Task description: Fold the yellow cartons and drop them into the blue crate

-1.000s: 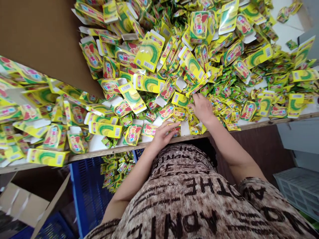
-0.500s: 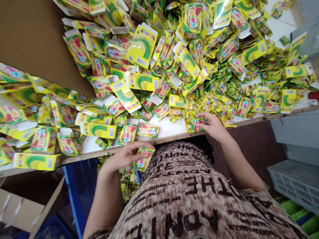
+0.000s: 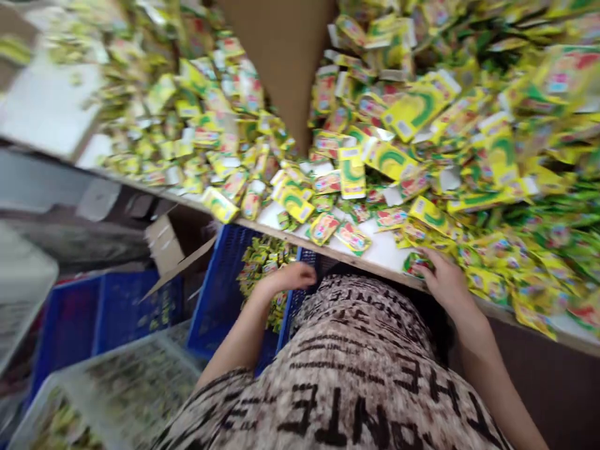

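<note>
My left hand [image 3: 300,275] is above the blue crate [image 3: 202,315] in front of the table, fingers curled in; no box shows in it. Inside that crate lies a heap of small yellow-green boxes and packets [image 3: 255,262]. At the table's front edge, my right hand [image 3: 443,275] pinches a small green and red candy packet [image 3: 417,264] between thumb and fingers. Just left of it, a small candy box [image 3: 352,237] lies flat on the white tabletop [image 3: 387,247], beside another box [image 3: 322,227]. Yellow candy packets [image 3: 497,262] are piled to the right of that hand.
A brown cardboard panel [image 3: 290,62] stands among the heaped boxes. Yellow and green boxes [image 3: 422,106] cover much of the table. To the lower left are an open cardboard carton [image 3: 164,244], another blue crate [image 3: 98,309] and a translucent bin [image 3: 135,369].
The view has swung left. My left hand has moved over the blue crate, and the candy box it held no longer shows. My right hand still holds a packet at the table edge.
</note>
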Motion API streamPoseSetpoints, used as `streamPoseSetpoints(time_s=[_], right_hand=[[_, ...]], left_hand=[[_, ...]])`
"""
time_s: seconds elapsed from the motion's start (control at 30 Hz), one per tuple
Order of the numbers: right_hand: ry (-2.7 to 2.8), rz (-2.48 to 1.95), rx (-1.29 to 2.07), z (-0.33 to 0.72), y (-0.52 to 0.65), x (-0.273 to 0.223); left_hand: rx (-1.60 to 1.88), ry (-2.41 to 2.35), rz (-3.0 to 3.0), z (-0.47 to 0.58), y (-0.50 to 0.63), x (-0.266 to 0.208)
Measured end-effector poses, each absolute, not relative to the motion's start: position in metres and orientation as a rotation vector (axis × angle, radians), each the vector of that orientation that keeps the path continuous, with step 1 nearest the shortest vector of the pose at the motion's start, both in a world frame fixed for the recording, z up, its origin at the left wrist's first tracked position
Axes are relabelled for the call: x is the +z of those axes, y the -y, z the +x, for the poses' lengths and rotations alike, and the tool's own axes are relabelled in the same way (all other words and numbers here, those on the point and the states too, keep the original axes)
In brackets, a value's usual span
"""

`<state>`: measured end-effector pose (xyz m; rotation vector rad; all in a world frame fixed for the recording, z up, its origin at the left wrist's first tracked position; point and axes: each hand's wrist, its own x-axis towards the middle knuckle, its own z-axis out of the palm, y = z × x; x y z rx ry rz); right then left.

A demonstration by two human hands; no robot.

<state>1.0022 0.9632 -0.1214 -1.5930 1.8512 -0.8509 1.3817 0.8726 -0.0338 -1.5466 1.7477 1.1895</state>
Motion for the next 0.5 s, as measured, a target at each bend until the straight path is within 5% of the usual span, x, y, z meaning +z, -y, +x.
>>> streamPoseSetpoints(time_s=[0.13, 0.37, 0.5], right_hand=[[-1.881, -1.779, -0.857, 1.001, -0.963, -0.13], [-1.809, -1.175, -1.359, 1.026, -0.978, -0.109], [-1.989, -1.101, -1.23, 1.016, -0.984, -0.107]], left_hand=[[1.86, -2.28, -1.044, 1.304, -0.872, -0.024], [2.112, -2.414, -1.214, 1.179, -0.879, -0.071], [2.373, -2.246, -1.23, 1.156, -0.88, -0.092]])
